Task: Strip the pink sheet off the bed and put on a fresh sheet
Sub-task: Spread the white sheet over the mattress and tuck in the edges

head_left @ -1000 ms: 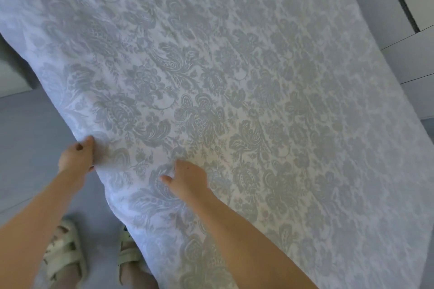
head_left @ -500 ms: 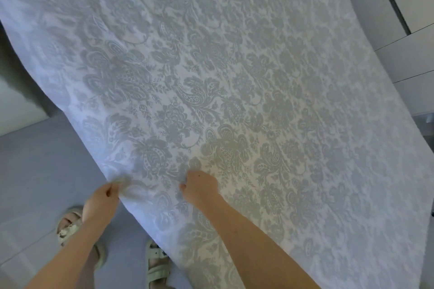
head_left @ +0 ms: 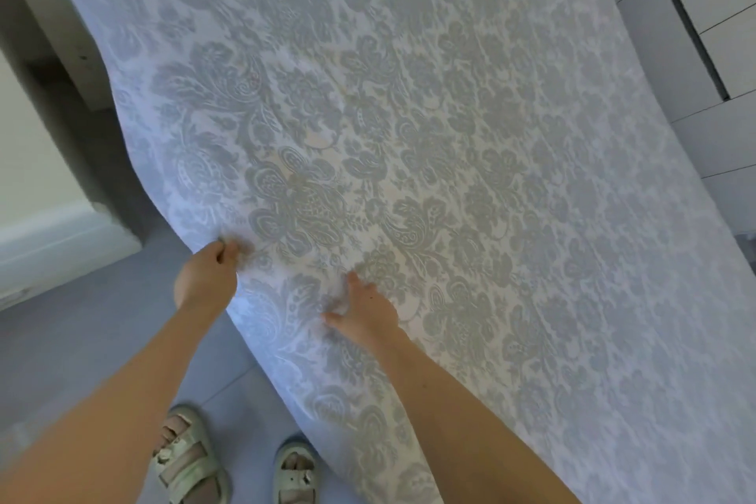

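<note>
Two hands at the near edge of the patterned fresh sheet

The fresh sheet, white with a grey flower pattern, lies spread over the bed, and its near edge hangs down toward the grey floor. The left hand has its fingers curled and pinches the cloth at this edge. The right hand rests on top of the sheet just beside it, with the thumb and one finger stretched out, grasping nothing. Below, two feet in pale sandals stand on the floor.
</note>
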A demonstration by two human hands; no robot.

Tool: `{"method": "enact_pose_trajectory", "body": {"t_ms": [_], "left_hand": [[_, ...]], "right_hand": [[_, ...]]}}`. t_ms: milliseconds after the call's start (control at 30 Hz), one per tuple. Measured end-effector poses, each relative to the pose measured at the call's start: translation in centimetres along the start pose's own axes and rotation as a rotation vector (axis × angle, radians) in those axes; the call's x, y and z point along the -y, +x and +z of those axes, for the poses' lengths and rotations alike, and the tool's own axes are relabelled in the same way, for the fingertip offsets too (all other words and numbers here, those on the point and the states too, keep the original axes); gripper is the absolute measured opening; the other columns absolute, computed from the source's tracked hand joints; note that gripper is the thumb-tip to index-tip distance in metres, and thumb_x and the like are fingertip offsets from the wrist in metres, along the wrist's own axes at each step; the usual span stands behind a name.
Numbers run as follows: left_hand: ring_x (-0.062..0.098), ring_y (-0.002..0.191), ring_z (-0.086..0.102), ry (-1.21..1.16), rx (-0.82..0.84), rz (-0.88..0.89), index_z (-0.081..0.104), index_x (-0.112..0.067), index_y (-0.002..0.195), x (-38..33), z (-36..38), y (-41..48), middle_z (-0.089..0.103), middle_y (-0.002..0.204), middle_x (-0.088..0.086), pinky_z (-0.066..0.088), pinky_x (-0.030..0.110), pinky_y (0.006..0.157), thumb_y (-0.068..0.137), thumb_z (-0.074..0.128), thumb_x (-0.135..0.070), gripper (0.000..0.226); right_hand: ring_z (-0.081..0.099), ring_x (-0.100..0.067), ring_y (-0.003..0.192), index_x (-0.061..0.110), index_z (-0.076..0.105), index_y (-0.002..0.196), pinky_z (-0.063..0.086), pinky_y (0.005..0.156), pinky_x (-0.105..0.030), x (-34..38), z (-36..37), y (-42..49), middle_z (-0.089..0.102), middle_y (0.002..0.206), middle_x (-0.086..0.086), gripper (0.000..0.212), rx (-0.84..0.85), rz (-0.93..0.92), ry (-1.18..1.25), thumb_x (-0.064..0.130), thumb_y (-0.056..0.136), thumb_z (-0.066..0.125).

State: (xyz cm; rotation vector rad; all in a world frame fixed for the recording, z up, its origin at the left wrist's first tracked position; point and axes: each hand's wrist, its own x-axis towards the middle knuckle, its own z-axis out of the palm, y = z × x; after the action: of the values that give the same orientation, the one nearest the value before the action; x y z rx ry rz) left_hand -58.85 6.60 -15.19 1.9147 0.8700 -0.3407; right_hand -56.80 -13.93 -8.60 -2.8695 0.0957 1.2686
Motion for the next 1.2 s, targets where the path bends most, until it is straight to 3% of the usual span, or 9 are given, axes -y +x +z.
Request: {"method": "enact_pose_trajectory", "body": {"t_ms": [167, 367, 533, 633, 733, 933, 1033, 1100, 1200], "left_hand": [[0.033, 0.057, 0.048, 0.158, -0.088, 0.098, 0.048, -0.001, 0.074, 1.8, -1.8, -1.4, 0.053, 0.061, 0.014, 0.036, 0.035, 0.054, 0.100, 0.037, -0.022, 0.035], [0.028, 0.057, 0.042, 0.027, 0.004, -0.066, 0.042, -0.005, 0.068, 0.2, -2.6, 1.4, 0.044, 0.060, 0.012, 0.031, 0.034, 0.055, 0.098, 0.038, -0.021, 0.034], [0.039, 0.094, 0.061, -0.246, -0.075, -0.158, 0.047, -0.008, 0.122, -4.1, -5.9, 9.3, 0.060, 0.107, 0.016, 0.050, 0.048, 0.088, 0.093, 0.038, -0.057, 0.058], [0.041, 0.087, 0.062, -0.125, -0.172, -0.195, 0.051, -0.005, 0.103, -5.4, -7.6, 13.8, 0.061, 0.097, 0.021, 0.052, 0.053, 0.082, 0.093, 0.030, -0.061, 0.061], [0.042, 0.078, 0.058, -0.025, -0.280, -0.136, 0.050, -0.004, 0.085, -6.0, -9.0, 15.0, 0.061, 0.083, 0.026, 0.050, 0.046, 0.073, 0.098, 0.031, -0.045, 0.046], [0.039, 0.067, 0.047, 0.077, -0.301, -0.066, 0.048, -0.002, 0.081, -6.2, -10.6, 13.9, 0.053, 0.073, 0.022, 0.038, 0.041, 0.063, 0.099, 0.036, -0.016, 0.025], [0.037, 0.070, 0.052, -0.088, -0.232, -0.171, 0.052, -0.002, 0.087, -6.3, -10.3, 14.5, 0.053, 0.071, 0.014, 0.044, 0.043, 0.062, 0.101, 0.035, -0.023, 0.030], [0.033, 0.077, 0.058, -0.332, -0.162, -0.262, 0.056, -0.006, 0.098, -6.7, -10.2, 15.0, 0.056, 0.075, 0.008, 0.052, 0.049, 0.075, 0.100, 0.036, -0.028, 0.030], [0.025, 0.087, 0.057, -0.709, -0.101, -0.398, 0.053, -0.014, 0.092, -7.3, -10.8, 15.5, 0.055, 0.083, 0.002, 0.051, 0.036, 0.077, 0.101, 0.035, -0.024, 0.022]], "right_hand": [[0.045, -0.033, 0.125, 0.017, 0.013, 0.150, 0.043, 0.097, -0.041, 1.5, -0.3, 0.1, 0.035, 0.144, -0.018, 0.074, 0.024, 0.039, -0.028, 0.048, 0.092, 0.048], [0.058, -0.023, 0.099, 0.009, 0.048, 0.127, 0.043, 0.075, -0.030, 3.3, -3.5, 0.5, 0.060, 0.111, -0.005, 0.039, -0.027, -0.022, -0.134, 0.034, 0.097, 0.043], [0.057, -0.026, 0.104, 0.010, 0.046, 0.127, 0.044, 0.080, -0.032, 6.2, -7.5, 3.8, 0.056, 0.118, -0.008, 0.035, -0.124, -0.095, -0.083, 0.028, 0.098, 0.040], [0.056, -0.023, 0.093, 0.008, 0.049, 0.122, 0.043, 0.071, -0.030, 8.0, -10.1, 6.3, 0.058, 0.110, -0.008, 0.032, -0.101, -0.113, -0.072, 0.027, 0.098, 0.041], [0.047, -0.018, 0.070, 0.010, 0.051, 0.098, 0.036, 0.053, -0.025, 9.5, -12.5, 8.3, 0.048, 0.077, -0.001, 0.018, -0.082, -0.147, -0.108, 0.025, 0.098, 0.041], [0.045, -0.017, 0.075, 0.017, 0.039, 0.071, 0.027, 0.049, -0.023, 12.1, -15.2, 11.1, 0.035, 0.067, 0.005, 0.028, -0.069, -0.207, -0.178, 0.027, 0.097, 0.041], [0.045, -0.017, 0.076, 0.015, 0.053, 0.095, 0.033, 0.062, -0.027, 14.6, -16.3, 11.8, 0.045, 0.080, 0.002, 0.020, -0.146, -0.261, -0.231, 0.030, 0.098, 0.040], [0.045, -0.017, 0.075, 0.017, 0.047, 0.088, 0.032, 0.064, -0.027, 16.9, -17.5, 11.9, 0.045, 0.081, 0.001, 0.019, -0.210, -0.330, -0.246, 0.029, 0.099, 0.037], [0.053, -0.020, 0.082, 0.014, 0.056, 0.093, 0.040, 0.067, -0.028, 20.8, -19.4, 12.4, 0.056, 0.088, -0.001, 0.023, -0.312, -0.509, -0.256, 0.027, 0.099, 0.038]]}}
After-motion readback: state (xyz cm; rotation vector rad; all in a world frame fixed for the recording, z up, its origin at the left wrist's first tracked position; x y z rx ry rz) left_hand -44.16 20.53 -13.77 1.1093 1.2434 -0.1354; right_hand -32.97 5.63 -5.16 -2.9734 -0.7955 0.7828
